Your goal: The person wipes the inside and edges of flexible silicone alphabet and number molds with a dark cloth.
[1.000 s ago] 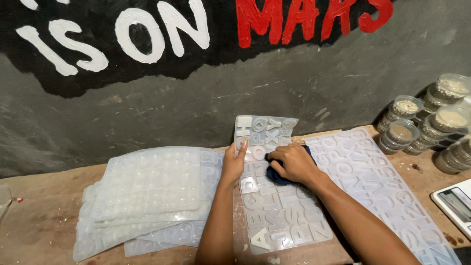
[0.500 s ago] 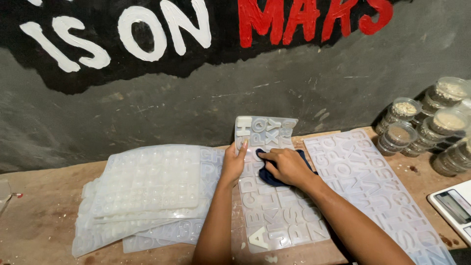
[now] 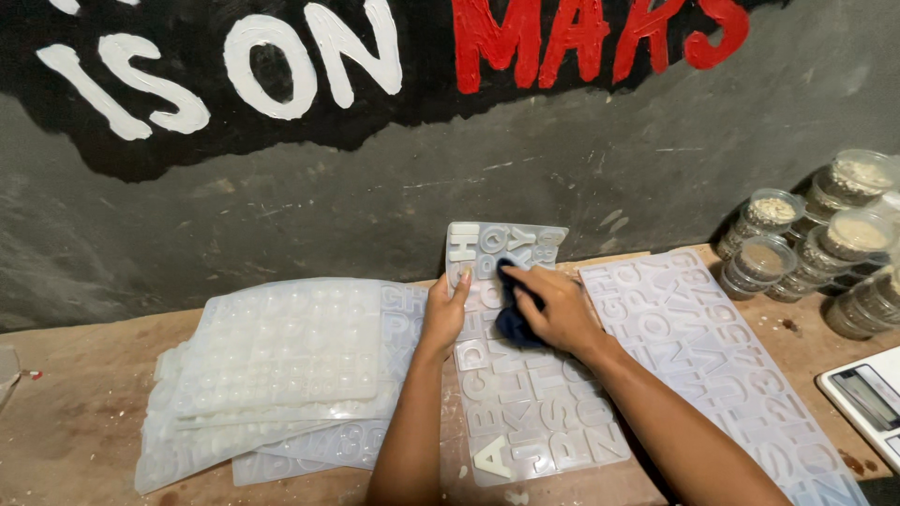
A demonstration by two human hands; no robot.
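Note:
A clear silicone letter mould (image 3: pixel 525 412) lies lengthwise on the wooden table, its far end leaning up against the wall. My left hand (image 3: pixel 444 311) presses flat on the mould's left edge near the top. My right hand (image 3: pixel 559 305) grips a dark blue cloth (image 3: pixel 514 319) and holds it against the mould's upper letters. Part of the cloth is hidden under my fingers.
A stack of clear moulds (image 3: pixel 272 365) lies to the left. Another long letter mould (image 3: pixel 722 365) lies to the right. Several lidded clear tubs (image 3: pixel 816 244) are stacked at the right by the wall. A white scale (image 3: pixel 867 394) sits at the right edge.
My right hand has moved the blue cloth up the mould, away from me and slightly left. My left hand has stayed on the mould's left edge.

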